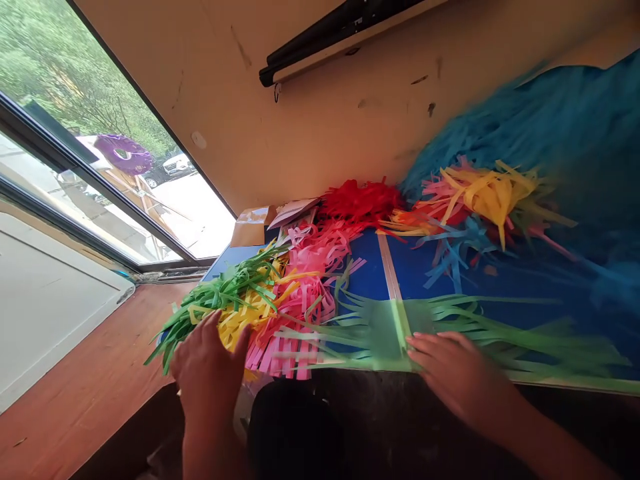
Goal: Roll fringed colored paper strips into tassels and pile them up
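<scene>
My right hand (457,373) lies with its fingers stretched out at the near edge of a sheet of light green fringed tissue paper (383,333). The sheet is spread on a blue table (367,267), with cut strips fanning out to both sides and an uncut band in the middle. Thumb apart from the fingers, my left hand (207,367) hovers at or just over bunches of dark green fringe (225,287) and yellow fringe (257,310); contact is unclear. I see nothing held in it. Pink fringe (320,267) lies just right of these bunches.
Red fringe (363,200) and a yellow-topped tassel (500,193) lie along the back. A large blue fringed mass (550,127) covers the right rear. Brown cardboard (250,227) sits near the window at left. A black folded object (345,33) is mounted on the wall.
</scene>
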The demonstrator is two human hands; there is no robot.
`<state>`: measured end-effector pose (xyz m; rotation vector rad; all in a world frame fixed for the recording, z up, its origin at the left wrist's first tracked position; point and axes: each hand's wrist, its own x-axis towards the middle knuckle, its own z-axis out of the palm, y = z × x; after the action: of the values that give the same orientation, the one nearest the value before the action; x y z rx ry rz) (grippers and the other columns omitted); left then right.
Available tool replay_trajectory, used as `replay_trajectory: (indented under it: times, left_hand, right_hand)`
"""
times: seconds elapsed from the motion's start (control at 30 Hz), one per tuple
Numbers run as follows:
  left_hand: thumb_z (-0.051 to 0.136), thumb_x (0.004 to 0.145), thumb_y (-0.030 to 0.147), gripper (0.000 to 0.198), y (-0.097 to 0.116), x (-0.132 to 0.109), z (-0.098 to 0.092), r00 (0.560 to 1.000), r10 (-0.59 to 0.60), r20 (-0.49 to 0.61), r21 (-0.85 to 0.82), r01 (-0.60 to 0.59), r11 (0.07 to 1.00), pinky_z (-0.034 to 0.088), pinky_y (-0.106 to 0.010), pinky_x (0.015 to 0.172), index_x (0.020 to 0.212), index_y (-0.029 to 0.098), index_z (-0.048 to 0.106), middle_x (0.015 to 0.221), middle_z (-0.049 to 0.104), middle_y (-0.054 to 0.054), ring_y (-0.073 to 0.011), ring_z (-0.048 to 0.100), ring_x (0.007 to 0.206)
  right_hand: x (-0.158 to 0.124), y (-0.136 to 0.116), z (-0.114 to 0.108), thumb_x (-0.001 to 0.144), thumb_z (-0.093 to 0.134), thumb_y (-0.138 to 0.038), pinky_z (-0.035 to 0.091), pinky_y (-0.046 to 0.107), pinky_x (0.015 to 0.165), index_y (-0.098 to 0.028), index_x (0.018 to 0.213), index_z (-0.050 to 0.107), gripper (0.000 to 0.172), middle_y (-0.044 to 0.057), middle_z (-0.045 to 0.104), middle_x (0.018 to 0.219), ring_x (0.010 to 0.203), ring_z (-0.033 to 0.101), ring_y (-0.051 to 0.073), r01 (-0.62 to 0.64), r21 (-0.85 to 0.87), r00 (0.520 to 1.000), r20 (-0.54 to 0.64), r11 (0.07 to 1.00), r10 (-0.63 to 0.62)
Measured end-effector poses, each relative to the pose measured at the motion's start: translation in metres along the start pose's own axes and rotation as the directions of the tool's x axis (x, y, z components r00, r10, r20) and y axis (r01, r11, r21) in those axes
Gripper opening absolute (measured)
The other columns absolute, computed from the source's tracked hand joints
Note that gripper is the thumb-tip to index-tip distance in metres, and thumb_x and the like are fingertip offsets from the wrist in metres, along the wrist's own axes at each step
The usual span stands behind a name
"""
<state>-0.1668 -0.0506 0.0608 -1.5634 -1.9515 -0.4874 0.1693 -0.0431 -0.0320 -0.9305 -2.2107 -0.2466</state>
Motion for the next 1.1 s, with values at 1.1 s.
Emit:
replay_trajectory:
  times: [1.1]
  left_hand:
    - [0.048, 0.084, 0.041, 0.035, 0.129, -0.062, 0.016, 0.609, 0.788, -0.087, -0.544, -0.692, 0.475, 0.041, -0.034, 0.081, 0.109, 0.017, 0.055, 0.115, 0.062, -0.001, -0.0181, 0.057, 0.093]
  right_hand:
    - [-0.005, 0.000, -0.013, 0.082, 0.042, -0.014, 0.034, 0.035, 0.085, -0.020, 0.097, 0.063, 0.026, 0.002, 0.068, 0.103, 0.097, 0.058, 0.018, 0.035, 0.151, 0.996, 0.079, 0.988, -0.048]
